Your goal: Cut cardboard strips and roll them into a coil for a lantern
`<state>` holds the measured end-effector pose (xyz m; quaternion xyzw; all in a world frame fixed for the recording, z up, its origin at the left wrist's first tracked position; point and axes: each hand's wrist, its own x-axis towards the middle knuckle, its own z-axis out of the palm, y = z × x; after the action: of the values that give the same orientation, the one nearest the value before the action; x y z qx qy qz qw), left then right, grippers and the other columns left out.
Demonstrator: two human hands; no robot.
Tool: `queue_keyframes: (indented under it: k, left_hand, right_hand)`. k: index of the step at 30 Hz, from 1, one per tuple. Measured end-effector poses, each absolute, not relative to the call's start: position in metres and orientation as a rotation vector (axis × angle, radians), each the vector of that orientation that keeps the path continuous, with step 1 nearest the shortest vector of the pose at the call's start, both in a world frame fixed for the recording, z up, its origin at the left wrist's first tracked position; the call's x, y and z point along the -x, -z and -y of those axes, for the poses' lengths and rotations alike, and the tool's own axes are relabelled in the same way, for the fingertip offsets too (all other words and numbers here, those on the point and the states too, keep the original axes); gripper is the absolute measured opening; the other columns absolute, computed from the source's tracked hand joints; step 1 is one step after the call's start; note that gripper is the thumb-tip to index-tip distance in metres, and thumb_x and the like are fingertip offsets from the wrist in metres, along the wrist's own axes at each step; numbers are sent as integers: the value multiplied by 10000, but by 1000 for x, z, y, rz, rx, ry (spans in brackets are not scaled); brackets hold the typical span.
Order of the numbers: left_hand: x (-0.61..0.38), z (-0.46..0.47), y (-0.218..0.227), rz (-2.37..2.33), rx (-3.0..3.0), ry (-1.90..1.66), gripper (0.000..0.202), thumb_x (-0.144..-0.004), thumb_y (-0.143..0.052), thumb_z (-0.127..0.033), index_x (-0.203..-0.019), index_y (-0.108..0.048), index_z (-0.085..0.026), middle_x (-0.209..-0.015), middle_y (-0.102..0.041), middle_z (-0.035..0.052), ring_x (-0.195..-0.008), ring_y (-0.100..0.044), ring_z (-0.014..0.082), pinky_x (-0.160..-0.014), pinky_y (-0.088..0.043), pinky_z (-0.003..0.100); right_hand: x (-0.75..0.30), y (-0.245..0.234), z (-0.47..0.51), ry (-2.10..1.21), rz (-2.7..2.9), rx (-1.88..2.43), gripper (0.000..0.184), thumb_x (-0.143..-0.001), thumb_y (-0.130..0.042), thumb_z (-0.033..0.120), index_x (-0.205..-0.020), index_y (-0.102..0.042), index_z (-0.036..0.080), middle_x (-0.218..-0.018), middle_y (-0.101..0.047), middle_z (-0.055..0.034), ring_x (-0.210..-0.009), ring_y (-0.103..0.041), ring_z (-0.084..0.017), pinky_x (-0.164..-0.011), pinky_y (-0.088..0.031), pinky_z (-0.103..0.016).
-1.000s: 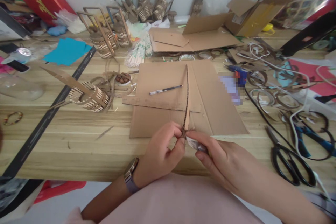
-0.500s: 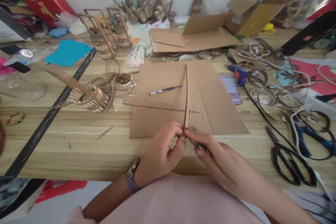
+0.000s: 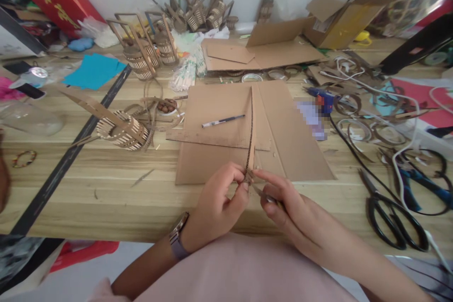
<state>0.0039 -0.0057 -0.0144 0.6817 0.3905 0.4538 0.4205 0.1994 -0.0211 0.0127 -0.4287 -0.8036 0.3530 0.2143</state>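
A white dish (image 3: 172,113) at ten o'clock holds round brown pieces (image 3: 165,104); left hand (image 3: 221,198) tightly pinches the cardboard strip (image 3: 251,127), running toward twelve; right hand (image 3: 300,214) curls closed around a small blade (image 3: 261,192).

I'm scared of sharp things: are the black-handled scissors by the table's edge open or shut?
Shut: the black-handled scissors have grey blades lying together.

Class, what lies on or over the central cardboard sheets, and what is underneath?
A pen lies on the cardboard sheets; a corrugated strip, pinched in the left hand, extends over them. Wooden tabletop shows around their edges, but anything directly underneath is covered.
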Motion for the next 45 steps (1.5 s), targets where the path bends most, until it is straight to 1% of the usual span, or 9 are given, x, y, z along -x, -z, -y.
queue_keyframes:
  k: [5, 9, 14, 19, 23, 29, 34, 37, 45]
  left_hand:
    - [-4, 5, 14, -978, -1736, -1131, 124, -945, -473, -130, -853, -485, -212, -885, -593, 22, -812, -568, 155, -718, -443, 271]
    - [-4, 4, 14, -975, -1761, -1131, 124, -928, -467, -126, -845, -466, -217, -868, -580, 23, -807, -564, 160, -730, -449, 279]
    - [-3, 4, 12, -951, -1783, -1108, 133, -917, -463, -107, -841, -459, -216, -839, -563, 17, -786, -554, 159, -737, -454, 281]
    - [-2, 3, 8, -928, -1770, -1086, 133, -927, -461, -107, -844, -479, -209, -813, -543, 8, -763, -543, 152, -730, -452, 276]
    - [-2, 3, 6, -938, -1763, -1075, 140, -931, -468, -103, -835, -487, -204, -799, -539, 5, -746, -536, 148, -722, -453, 275]
    - [-6, 3, 7, -876, -1757, -1068, 128, -941, -461, -116, -858, -503, -205, -839, -568, 18, -760, -546, 146, -720, -454, 270]
    - [-7, 4, 13, -912, -1704, -1122, 138, -948, -469, -143, -833, -461, -218, -843, -560, 18, -782, -549, 157, -730, -451, 283]
    - [-7, 4, 15, -935, -1697, -1127, 129, -948, -470, -151, -837, -471, -216, -841, -558, 19, -788, -550, 161, -728, -452, 287]
    - [-6, 6, 11, -937, -1715, -1118, 133, -937, -468, -115, -847, -482, -212, -864, -575, 21, -829, -570, 160, -765, -463, 289]
  right_hand:
    - [-199, -16, 19, -757, 2358, 1184, 401, -1022, -333, 213, -1423, -318, 222, -1039, -747, -87, -847, -744, -164, -673, -565, -243]
    - [-200, -23, 15, -720, 2434, 1164, 410, -998, -332, 167, -1407, -352, 193, -1008, -770, -98, -833, -759, -187, -651, -577, -259]
    - [-204, -24, 10, -539, 2545, 1081, 415, -984, -365, 140, -1398, -388, 169, -1117, -755, -129, -845, -758, -199, -668, -594, -284]
    - [-210, -12, 4, -204, 2633, 956, 432, -981, -387, 141, -1411, -422, 171, -924, -751, -89, -673, -710, -188, -550, -543, -271]
    - [-211, -6, 2, -108, 2636, 917, 429, -973, -409, 145, -1399, -451, 188, -842, -720, -54, -637, -675, -173, -524, -508, -252]
    - [-201, -8, 6, -359, 2441, 1011, 354, -986, -383, 137, -1324, -474, 191, -958, -753, -87, -753, -731, -185, -614, -572, -273]
    - [-203, -9, 12, -655, 2246, 1081, 361, -1014, -377, 197, -1374, -386, 220, -1081, -737, -97, -869, -739, -168, -697, -593, -268]
    - [-205, -9, 16, -662, 2292, 1080, 398, -1007, -376, 188, -1401, -327, 215, -1070, -736, -104, -857, -739, -164, -698, -589, -265]
    - [-197, -12, 19, -567, 2372, 1152, 366, -984, -364, 150, -1347, -385, 194, -1031, -763, -103, -789, -757, -173, -638, -585, -252]
